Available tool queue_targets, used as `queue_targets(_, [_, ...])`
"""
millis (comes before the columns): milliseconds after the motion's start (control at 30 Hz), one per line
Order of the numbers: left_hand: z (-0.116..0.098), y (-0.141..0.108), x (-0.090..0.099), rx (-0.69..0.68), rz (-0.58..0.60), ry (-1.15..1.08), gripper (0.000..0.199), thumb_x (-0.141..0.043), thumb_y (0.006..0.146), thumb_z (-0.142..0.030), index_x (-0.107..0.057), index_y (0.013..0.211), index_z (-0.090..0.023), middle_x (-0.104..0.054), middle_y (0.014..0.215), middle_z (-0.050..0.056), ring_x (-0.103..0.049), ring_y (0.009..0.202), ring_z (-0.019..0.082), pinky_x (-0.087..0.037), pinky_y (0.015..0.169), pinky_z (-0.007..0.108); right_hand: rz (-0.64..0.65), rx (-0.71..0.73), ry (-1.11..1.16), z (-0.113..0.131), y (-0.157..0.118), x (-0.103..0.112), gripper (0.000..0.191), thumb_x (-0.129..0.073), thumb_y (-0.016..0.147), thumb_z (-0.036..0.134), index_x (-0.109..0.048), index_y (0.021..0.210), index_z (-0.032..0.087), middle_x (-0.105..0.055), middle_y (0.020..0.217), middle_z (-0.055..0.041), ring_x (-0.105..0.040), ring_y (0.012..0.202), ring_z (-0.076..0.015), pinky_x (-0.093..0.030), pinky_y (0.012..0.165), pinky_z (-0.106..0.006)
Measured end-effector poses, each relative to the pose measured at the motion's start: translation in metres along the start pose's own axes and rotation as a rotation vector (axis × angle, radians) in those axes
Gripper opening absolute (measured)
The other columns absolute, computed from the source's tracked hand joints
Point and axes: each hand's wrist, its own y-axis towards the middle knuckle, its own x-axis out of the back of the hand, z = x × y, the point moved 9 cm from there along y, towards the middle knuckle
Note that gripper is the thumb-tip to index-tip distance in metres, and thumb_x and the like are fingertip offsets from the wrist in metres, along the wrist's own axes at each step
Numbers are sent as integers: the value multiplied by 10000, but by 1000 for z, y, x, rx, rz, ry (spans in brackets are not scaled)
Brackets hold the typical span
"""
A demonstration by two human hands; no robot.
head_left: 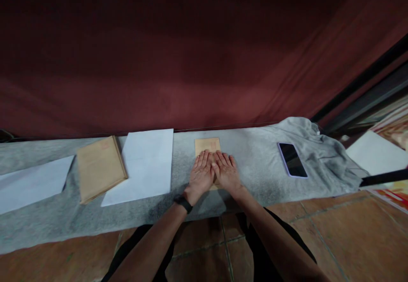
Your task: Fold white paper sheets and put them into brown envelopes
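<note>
A small brown paper envelope [204,144] lies on the grey cloth [255,163], with red print near its top right corner. My left hand [202,172] rests flat on it, fingers stretched out and pointing away from me. Beside it, thumbs meeting, my right hand [226,172] also presses flat on the envelope with its fingers spread. Both hands cover most of the envelope's middle; only its top and a bit of its lower edge show. Neither hand grips anything.
Left of my hands, a stack of brown envelopes [100,167] overlaps white paper sheets [149,163]. Another white sheet [35,182] lies farther left. A phone [292,160] in a purple case is on the right. Dark red fabric [197,69] hangs behind; tiled floor [350,226] lies below.
</note>
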Motion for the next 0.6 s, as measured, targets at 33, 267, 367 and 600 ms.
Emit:
queue_targets(33, [3, -1, 1, 9, -8, -1, 576, -293, 1015, -262, -364, 1546, -50, -328, 1636, 155, -226, 1546, 258, -199, 1268, 438, -10, 5, -5, 0, -1, 0, 538, -250, 1083, 389, -444, 1528, 159, -428, 1588, -84, -375, 1468, -296, -212, 1209, -500])
queue_targets(267, [25, -10, 6, 60, -33, -7, 628, -306, 1035, -396, -337, 1556, -49, -325, 1633, 161, -229, 1544, 260, -189, 1269, 442, -67, 5, -41, -12, -9, 5, 551, -312, 1068, 424, -411, 1548, 173, -448, 1576, -99, -405, 1438, -300, -231, 1189, -496])
queue_targets(367, [26, -10, 9, 73, -24, 11, 635, -310, 1033, -399, -357, 1540, -19, -329, 1623, 192, -230, 1544, 272, -178, 1272, 453, -72, 5, -51, -15, -10, 6, 554, -311, 1068, 425, -401, 1553, 175, -449, 1576, -100, -399, 1434, -312, -226, 1182, -514])
queue_targets(600, [-15, -19, 13, -56, -36, -23, 578, -288, 1022, -283, -376, 1519, 0, -363, 1607, 202, -240, 1539, 268, -193, 1271, 468, -27, 22, -91, -13, -10, 5, 552, -304, 1066, 388, -387, 1559, 153, -404, 1603, -113, -361, 1449, -324, -201, 1183, -521])
